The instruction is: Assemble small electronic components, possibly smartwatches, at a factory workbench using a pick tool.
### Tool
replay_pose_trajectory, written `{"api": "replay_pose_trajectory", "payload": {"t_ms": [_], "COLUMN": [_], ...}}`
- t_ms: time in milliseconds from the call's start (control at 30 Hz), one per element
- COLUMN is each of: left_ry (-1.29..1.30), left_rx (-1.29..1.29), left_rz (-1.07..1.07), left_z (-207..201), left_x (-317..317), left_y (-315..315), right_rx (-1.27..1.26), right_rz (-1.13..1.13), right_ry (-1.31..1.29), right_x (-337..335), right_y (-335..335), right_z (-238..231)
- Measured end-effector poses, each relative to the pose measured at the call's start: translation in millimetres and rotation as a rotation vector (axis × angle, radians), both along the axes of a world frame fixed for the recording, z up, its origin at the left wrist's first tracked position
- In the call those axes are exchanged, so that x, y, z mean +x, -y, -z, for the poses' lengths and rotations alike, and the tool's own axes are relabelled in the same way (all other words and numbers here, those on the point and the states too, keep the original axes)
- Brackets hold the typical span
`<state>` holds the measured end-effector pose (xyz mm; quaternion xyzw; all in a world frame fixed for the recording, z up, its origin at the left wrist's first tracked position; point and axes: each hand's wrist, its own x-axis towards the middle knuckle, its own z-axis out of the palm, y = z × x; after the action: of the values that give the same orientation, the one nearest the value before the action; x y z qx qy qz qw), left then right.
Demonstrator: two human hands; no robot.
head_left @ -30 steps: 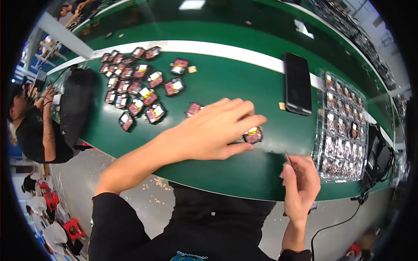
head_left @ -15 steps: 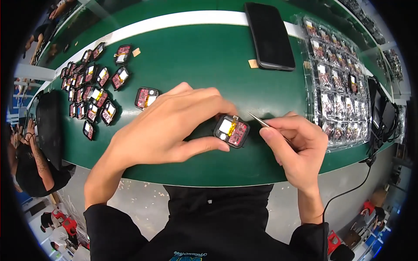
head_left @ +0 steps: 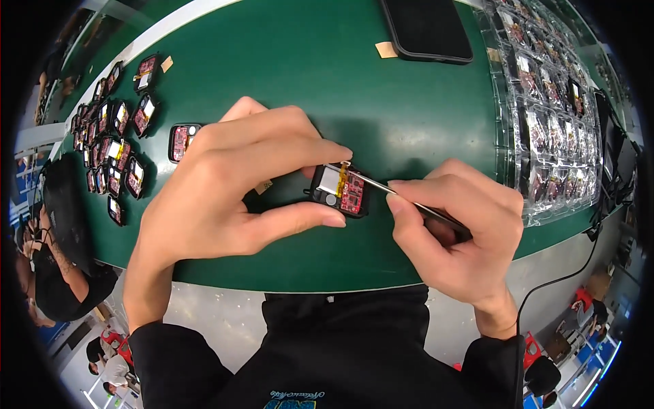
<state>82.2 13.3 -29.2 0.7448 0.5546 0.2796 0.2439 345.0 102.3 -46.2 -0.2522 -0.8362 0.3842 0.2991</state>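
A small black square device housing [head_left: 352,193] lies on the green table with its inside facing up. It shows a red circuit board, a silvery-white block, a yellow tape strip and a round pale disc. My left hand [head_left: 225,180] steadies it, index fingertip at its far edge and thumb along its near side. In my right hand [head_left: 470,235] is a pair of slim metal tweezers [head_left: 388,189], pinched between thumb and fingers. The tweezers' tip reaches the far end of the yellow strip, by my left index fingertip; whether it grips anything there cannot be made out.
Another such housing [head_left: 180,142] lies partly behind my left hand. Several more are heaped at the left [head_left: 109,146]. Clear plastic trays [head_left: 507,129] of similar parts stand at the right. A black phone [head_left: 428,31] and a tan paper piece [head_left: 386,50] lie at the back.
My right hand has brought the tweezers' tip from beside the housing onto its board. My left index finger now presses at the housing's far edge. The whole view has shifted.
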Motion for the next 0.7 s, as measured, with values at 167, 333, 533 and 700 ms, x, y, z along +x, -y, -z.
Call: {"api": "replay_pose_trajectory", "payload": {"t_ms": [167, 333, 533, 700], "left_ry": [-0.035, -0.041, -0.030, -0.028], "left_rx": [0.001, -0.004, -0.019, -0.027], "left_rz": [0.027, 0.032, 0.023, 0.022], "left_z": [0.7, -0.8, -1.0, -0.9], "left_x": [-2.7, -2.6, -1.7, -1.8], "left_y": [0.6, -0.9, -1.6, -1.3], "right_rx": [-0.008, -0.049, -0.115, -0.158], "right_rz": [-0.005, 0.016, 0.006, 0.028], "right_ry": [0.017, 0.023, 0.038, 0.018], "right_x": [-2.2, -2.8, -2.8, -3.8], "right_y": [-0.1, 2.3, -1.0, 0.1], "right_z": [0.8, -1.5, -4.4, -3.1]}}
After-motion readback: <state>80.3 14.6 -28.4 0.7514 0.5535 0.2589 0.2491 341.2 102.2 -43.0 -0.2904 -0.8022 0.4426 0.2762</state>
